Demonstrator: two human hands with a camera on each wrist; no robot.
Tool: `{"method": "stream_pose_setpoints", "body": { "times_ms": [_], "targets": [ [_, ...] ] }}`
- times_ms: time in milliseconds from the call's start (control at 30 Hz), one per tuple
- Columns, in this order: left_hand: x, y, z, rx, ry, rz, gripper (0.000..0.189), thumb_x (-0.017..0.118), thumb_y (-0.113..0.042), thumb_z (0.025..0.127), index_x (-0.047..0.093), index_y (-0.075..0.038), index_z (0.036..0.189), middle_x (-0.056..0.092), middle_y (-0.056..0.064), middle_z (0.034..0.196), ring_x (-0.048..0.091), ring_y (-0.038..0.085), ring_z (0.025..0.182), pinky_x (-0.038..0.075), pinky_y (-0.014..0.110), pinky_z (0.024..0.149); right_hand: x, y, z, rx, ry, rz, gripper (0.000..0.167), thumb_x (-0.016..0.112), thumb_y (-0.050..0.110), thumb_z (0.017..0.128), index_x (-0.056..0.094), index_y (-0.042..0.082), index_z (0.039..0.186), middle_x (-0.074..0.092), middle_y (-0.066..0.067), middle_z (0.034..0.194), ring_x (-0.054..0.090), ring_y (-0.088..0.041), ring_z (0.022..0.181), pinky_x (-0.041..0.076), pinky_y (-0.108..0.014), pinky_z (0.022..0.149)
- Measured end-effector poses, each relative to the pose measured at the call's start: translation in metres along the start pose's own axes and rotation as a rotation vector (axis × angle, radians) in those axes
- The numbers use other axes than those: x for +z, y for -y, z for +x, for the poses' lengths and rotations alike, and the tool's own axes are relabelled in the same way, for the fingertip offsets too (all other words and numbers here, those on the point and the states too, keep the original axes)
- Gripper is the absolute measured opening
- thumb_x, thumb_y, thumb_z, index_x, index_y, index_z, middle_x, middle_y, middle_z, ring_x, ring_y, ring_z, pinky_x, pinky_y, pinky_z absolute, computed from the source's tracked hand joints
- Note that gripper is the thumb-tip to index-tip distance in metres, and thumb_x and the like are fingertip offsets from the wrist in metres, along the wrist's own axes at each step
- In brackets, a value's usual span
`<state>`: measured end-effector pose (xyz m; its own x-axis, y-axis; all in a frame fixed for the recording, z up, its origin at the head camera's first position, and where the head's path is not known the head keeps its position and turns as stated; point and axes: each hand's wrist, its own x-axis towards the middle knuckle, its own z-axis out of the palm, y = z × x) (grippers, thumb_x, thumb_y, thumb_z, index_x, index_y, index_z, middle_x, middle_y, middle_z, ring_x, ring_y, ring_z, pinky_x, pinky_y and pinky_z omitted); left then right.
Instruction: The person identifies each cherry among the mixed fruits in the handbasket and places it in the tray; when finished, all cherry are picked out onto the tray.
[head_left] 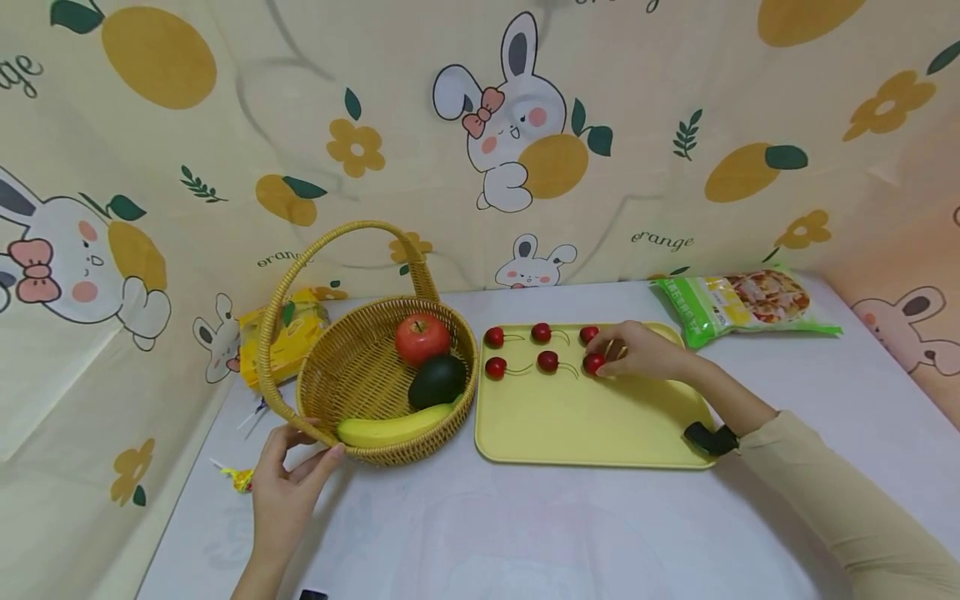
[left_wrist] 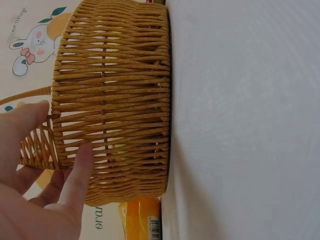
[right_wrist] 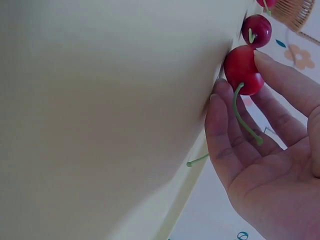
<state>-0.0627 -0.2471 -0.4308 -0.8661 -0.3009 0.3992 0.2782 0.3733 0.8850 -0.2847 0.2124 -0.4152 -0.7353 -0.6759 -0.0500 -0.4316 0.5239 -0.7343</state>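
Observation:
My right hand [head_left: 643, 353] pinches a red cherry [right_wrist: 244, 70] between thumb and fingers, right at the surface of the yellow tray [head_left: 585, 429]; its green stem curves toward my palm in the right wrist view. Several other cherries [head_left: 547, 361] with stems lie in two rows on the tray. With my left hand [head_left: 288, 492] I hold the wicker basket [left_wrist: 112, 100] at its near left rim, by the handle's foot. Thumb and fingers lie on either side of the rim, one finger along the outer wall. Inside the basket sit an apple [head_left: 422, 339], an avocado [head_left: 438, 382] and a banana [head_left: 393, 428].
Behind the basket's left side leans a yellow packet [head_left: 288, 333]. A small yellow-wrapped lollipop [head_left: 240, 478] lies left of my left hand. Toward the back right is a green-and-white food bag [head_left: 750, 304]. A patterned cloth [head_left: 420, 75] hangs behind the white table [head_left: 525, 533].

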Motion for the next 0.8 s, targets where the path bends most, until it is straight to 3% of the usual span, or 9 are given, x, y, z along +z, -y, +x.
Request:
{"method": "stream_pose_setpoints", "body": {
  "times_ms": [233, 533, 700, 800],
  "targets": [
    [0.000, 0.003, 0.000, 0.002, -0.003, 0.007, 0.042, 0.072, 0.016, 0.082, 0.054, 0.014, 0.120, 0.053, 0.024, 0.116, 0.055, 0.021, 0.105, 0.060, 0.024, 0.079, 0.000, -0.002, -0.002, 0.017, -0.031, -0.035, 0.027, 0.077, 0.003, 0.085, 0.069, -0.004, 0.110, 0.071, -0.007, 0.096, 0.066, -0.018, 0.082, 0.058, -0.025, 0.071],
    [0.002, -0.001, 0.001, 0.006, -0.020, -0.010, 0.041, 0.072, 0.017, 0.081, 0.055, 0.013, 0.118, 0.054, 0.020, 0.115, 0.055, 0.023, 0.105, 0.060, 0.022, 0.078, -0.003, 0.002, -0.008, -0.036, -0.099, -0.057, 0.026, 0.078, 0.001, 0.083, 0.069, -0.005, 0.107, 0.070, -0.011, 0.098, 0.065, -0.023, 0.085, 0.060, -0.028, 0.074],
    [0.004, -0.003, 0.002, -0.028, -0.034, -0.008, 0.041, 0.072, 0.017, 0.081, 0.056, 0.013, 0.119, 0.055, 0.019, 0.115, 0.055, 0.022, 0.105, 0.060, 0.022, 0.078, -0.003, 0.011, -0.013, -0.054, -0.194, -0.084, 0.021, 0.073, 0.000, 0.088, 0.068, -0.006, 0.108, 0.069, -0.017, 0.103, 0.064, -0.031, 0.094, 0.059, -0.042, 0.082],
    [0.005, -0.009, -0.001, -0.079, -0.052, 0.009, 0.046, 0.072, 0.015, 0.083, 0.055, 0.010, 0.125, 0.053, 0.012, 0.118, 0.052, 0.020, 0.108, 0.060, 0.019, 0.079, 0.005, 0.026, -0.018, -0.074, -0.298, -0.196, 0.024, 0.070, 0.008, 0.093, 0.068, -0.005, 0.112, 0.067, -0.019, 0.110, 0.062, -0.036, 0.103, 0.056, -0.052, 0.089]
  ]
}}
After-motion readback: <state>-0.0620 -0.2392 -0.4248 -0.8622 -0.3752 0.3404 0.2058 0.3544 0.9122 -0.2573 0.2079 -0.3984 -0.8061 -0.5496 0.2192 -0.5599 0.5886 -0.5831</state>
